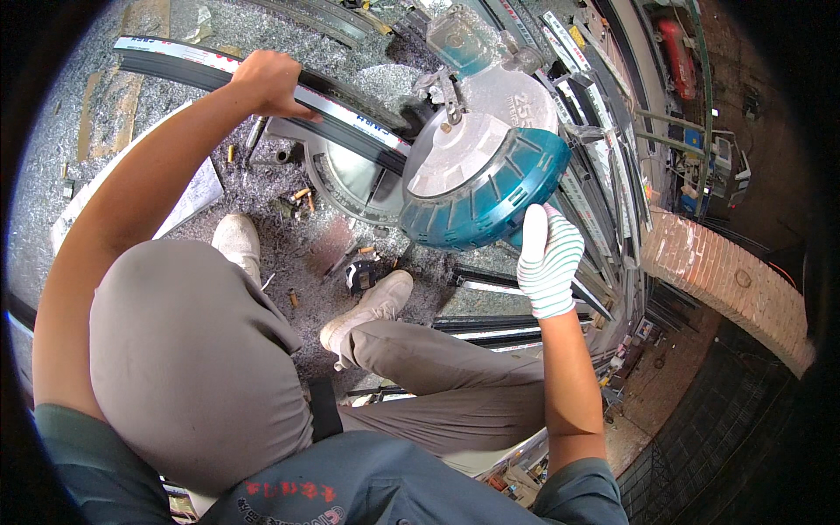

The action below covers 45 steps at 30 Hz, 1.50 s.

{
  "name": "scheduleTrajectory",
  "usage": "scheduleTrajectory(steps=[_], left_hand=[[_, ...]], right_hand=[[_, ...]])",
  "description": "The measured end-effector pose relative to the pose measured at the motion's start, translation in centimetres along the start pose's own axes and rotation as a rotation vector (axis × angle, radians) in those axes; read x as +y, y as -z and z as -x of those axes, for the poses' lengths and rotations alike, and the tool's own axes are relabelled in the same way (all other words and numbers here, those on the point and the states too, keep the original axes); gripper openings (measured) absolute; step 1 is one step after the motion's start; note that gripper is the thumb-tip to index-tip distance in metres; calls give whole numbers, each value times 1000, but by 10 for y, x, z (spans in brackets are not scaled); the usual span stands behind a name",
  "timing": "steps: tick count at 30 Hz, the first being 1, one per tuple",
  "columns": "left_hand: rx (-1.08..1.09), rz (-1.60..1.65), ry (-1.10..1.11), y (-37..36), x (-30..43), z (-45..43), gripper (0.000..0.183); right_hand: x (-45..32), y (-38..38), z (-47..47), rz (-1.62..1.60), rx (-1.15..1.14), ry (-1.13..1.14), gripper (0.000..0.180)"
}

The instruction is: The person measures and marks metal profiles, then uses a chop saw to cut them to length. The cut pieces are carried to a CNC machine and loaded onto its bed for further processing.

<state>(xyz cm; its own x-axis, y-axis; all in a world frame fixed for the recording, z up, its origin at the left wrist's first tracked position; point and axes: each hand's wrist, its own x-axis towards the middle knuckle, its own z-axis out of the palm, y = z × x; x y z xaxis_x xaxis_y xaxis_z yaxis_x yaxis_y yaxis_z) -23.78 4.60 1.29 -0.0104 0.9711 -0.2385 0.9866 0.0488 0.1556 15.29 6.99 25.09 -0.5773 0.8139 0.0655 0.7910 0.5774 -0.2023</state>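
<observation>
My bare left hand (272, 84) is closed over a long dark metal profile (354, 131) with printed white protective film along its top. The profile lies across the bed of a mitre saw (489, 131), and one end passes behind the blade housing. In a white glove with green stripes, my right hand (550, 259) grips the saw's handle, mostly hidden under the fingers, at the front of the teal guard (489, 197). The saw head covers the blade and the spot where the profile meets it. Below the profile shows the saw's round turntable (354, 174).
Metal shavings cover the floor (275, 328), with cigarette butts (302, 195) scattered about. A tape measure (360, 277) lies by my right shoe (374, 305). Paper sheets (197, 197) lie at left. Many filmed profiles (590, 190) are stacked right of the saw, beside a brick wall (722, 275).
</observation>
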Motion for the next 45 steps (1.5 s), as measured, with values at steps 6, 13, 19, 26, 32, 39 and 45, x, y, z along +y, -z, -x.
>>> scheduleTrajectory(steps=[6, 13, 19, 26, 32, 39, 45], left_hand=[[2, 25, 0, -1, 2, 2, 108], [111, 101, -104, -6, -3, 6, 111], [36, 92, -87, -3, -2, 4, 109], [-41, 77, -65, 1, 0, 1, 110], [-133, 100, 25, 10, 9, 2, 116], [-297, 110, 125, 28, 23, 0, 122], [-260, 81, 210, 43, 38, 8, 111]], right_hand=[[3, -2, 1, 36, -12, 10, 50], [7, 3, -6, -27, -61, -29, 52], [5, 4, -4, 14, -72, -27, 52], [1, -1, 0, 19, -55, -51, 52], [8, 0, 3, 10, -106, -81, 53], [22, -9, 12, 81, -63, -145, 61], [29, -11, 12, -27, -154, -90, 59]])
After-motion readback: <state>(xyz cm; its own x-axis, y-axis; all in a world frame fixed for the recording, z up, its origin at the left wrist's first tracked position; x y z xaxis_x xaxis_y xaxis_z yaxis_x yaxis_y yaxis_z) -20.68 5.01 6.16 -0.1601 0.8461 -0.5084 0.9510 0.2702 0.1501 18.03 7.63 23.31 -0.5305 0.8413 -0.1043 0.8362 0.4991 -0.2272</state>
